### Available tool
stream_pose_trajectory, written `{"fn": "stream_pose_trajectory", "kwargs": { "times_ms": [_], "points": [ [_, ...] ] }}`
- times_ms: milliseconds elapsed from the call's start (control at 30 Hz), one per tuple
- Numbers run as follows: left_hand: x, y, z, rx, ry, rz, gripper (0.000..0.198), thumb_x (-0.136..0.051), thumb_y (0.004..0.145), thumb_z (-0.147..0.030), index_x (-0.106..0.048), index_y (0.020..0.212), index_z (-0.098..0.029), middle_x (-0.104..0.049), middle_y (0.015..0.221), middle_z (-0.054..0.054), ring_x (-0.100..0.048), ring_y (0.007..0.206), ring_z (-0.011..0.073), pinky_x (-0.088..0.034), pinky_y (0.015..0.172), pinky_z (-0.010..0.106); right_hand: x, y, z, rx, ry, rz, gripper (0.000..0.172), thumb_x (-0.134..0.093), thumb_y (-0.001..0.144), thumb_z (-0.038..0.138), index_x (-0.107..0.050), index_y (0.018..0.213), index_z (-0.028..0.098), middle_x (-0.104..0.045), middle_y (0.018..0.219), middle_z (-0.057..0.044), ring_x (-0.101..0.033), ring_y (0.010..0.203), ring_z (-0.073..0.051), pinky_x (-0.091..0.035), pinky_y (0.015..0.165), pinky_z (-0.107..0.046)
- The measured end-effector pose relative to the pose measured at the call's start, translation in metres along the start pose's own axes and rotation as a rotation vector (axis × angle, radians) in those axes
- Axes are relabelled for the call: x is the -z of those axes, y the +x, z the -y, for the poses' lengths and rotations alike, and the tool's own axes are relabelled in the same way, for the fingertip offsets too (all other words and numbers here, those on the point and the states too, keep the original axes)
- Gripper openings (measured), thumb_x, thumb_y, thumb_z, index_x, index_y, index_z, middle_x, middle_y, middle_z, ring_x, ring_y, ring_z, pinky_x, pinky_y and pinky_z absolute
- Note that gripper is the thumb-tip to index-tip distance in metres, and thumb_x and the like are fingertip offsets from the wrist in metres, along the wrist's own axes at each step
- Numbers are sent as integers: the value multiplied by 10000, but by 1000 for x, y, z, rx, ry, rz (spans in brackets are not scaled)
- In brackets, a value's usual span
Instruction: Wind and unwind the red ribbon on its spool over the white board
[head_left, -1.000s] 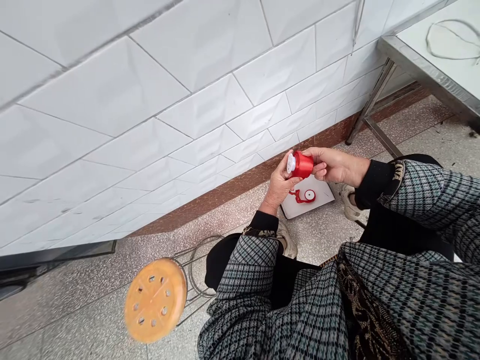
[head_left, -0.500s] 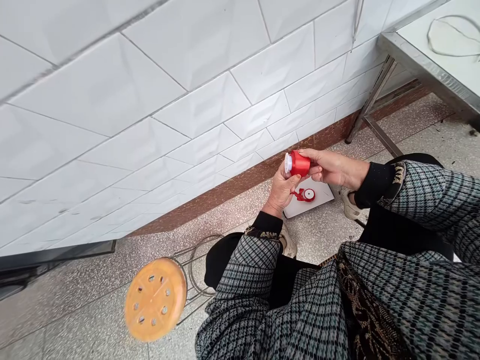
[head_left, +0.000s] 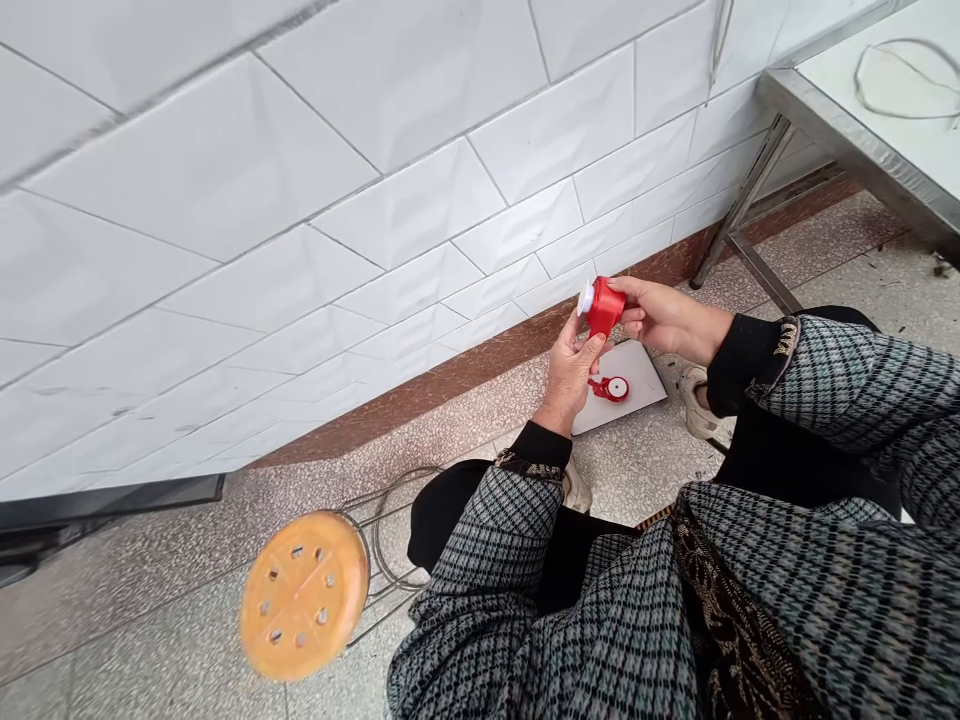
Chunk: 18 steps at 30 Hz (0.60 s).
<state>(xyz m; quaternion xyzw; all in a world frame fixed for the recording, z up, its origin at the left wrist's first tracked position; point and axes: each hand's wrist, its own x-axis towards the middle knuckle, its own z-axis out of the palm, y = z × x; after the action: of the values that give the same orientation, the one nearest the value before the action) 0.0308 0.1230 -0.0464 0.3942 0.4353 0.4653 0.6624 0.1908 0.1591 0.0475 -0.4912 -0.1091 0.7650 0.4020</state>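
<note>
Both hands are raised in front of the wall around a spool of red ribbon (head_left: 609, 300) with a white end disc facing left. My left hand (head_left: 571, 372) has its fingers at the white end, and its thumb presses on a red band of ribbon coming down from the spool. From the other side my right hand (head_left: 667, 315) grips the spool, thumb on top and fingers curled beneath. Below them, a second, smaller red ribbon roll (head_left: 618, 388) with a white centre lies on a white board (head_left: 637, 370) on the floor, some loose red ribbon beside it.
An orange round stool (head_left: 304, 595) with wire legs stands at the lower left. At the upper right is a metal-framed table (head_left: 832, 100) with a loop of thin cord (head_left: 862, 85) on it. A white tiled wall (head_left: 420, 200) runs along the front.
The spool has moved slightly up and right and turned in my hands. A red band now stretches from it down to my left thumb, and my right hand has shifted a little upward.
</note>
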Motion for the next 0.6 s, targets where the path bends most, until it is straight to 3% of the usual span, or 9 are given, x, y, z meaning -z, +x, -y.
{"fn": "stream_pose_trajectory", "kwargs": {
  "times_ms": [167, 267, 400, 600],
  "points": [
    [13, 5, -1, -21, 110, 51, 992, -961, 724, -505, -527, 1585, -273, -643, 666, -54, -411, 428, 56, -364, 448, 223, 2, -3, 6, -147, -21, 59, 243, -481, 1080, 99, -550, 855, 163, -450, 548, 72, -220, 350, -9, -208, 312, -111],
    [18, 5, -5, -7, 143, 95, 1007, -975, 710, -457, -521, 1595, -301, -647, 674, -53, -410, 428, 58, -322, 427, 215, 1, -7, 5, -203, -35, 79, 204, -524, 1038, 95, -544, 853, 176, -439, 545, 72, -197, 348, -11, -203, 298, -106],
    [19, 4, -7, 23, 72, 158, 999, -1015, 631, -420, -582, 1525, -314, -712, 838, -36, -359, 427, 20, -284, 394, 209, 1, -13, 5, -259, -61, 110, 191, -518, 1031, 121, -547, 854, 187, -411, 537, 72, -187, 354, -23, -198, 293, -105],
    [16, 5, -6, 65, 2, 178, 859, -1035, 566, -452, -678, 1316, -234, -588, 661, -91, -314, 419, 14, -246, 383, 192, 5, -10, 5, -300, -70, 160, 198, -532, 1049, 174, -543, 853, 187, -414, 546, 63, -200, 370, -30, -199, 296, -107]
  ]
}}
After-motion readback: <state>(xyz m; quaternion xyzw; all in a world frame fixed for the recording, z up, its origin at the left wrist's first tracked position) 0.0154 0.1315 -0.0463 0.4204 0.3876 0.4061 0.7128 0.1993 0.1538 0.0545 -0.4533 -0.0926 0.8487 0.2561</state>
